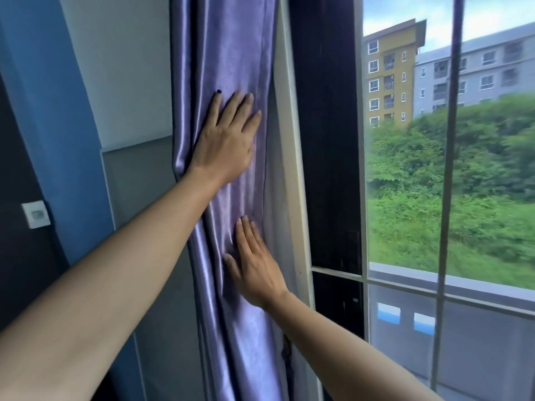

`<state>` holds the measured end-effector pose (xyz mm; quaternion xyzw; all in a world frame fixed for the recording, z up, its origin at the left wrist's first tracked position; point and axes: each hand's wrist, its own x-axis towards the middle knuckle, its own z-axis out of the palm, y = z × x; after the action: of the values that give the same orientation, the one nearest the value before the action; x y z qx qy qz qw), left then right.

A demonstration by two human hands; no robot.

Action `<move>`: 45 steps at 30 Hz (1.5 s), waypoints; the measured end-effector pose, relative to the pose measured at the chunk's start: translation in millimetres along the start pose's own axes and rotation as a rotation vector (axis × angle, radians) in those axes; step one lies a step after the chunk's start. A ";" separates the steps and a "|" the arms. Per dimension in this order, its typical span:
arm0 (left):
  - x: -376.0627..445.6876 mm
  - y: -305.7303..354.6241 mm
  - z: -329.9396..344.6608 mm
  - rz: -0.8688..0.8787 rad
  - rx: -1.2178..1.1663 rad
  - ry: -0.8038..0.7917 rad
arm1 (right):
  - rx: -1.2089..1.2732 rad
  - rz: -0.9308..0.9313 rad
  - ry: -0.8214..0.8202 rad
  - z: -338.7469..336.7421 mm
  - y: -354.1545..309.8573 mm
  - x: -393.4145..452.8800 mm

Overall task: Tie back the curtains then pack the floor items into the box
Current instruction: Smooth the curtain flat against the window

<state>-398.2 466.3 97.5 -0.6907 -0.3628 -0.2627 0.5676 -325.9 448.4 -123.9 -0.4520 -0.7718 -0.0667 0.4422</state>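
A shiny purple curtain (228, 47) hangs gathered in a narrow column at the left side of the window, against the white window frame (292, 157). My left hand (225, 140) lies flat on the curtain at mid height, fingers straight and spread upward. Lower down, my right hand (254, 267) also presses flat on the fabric with straight fingers. Neither hand grips any fold. No tie-back, box or floor items are in view.
A blue and white wall (86, 111) with a white wall switch (36, 214) stands left of the curtain. A dark panel (327, 140) sits right of the frame. The window glass (463, 169) shows greenery and buildings outside.
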 end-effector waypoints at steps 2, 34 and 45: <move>0.9 9.9 -10.1 0.013 -0.021 0.057 | -0.010 0.003 -0.029 -7.9 0.7 -7.0; 107.1 203.9 -181.4 -0.034 -0.368 0.240 | -0.535 -0.215 -0.025 -304.9 74.0 -164.4; 215.0 362.1 -295.8 0.058 -0.695 0.449 | -0.991 0.008 0.116 -520.0 88.2 -304.0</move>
<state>34.5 188.2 113.5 -0.7767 -0.1000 -0.4979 0.3727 125.3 44.2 -63.9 -0.6063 -0.6196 -0.4488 0.2168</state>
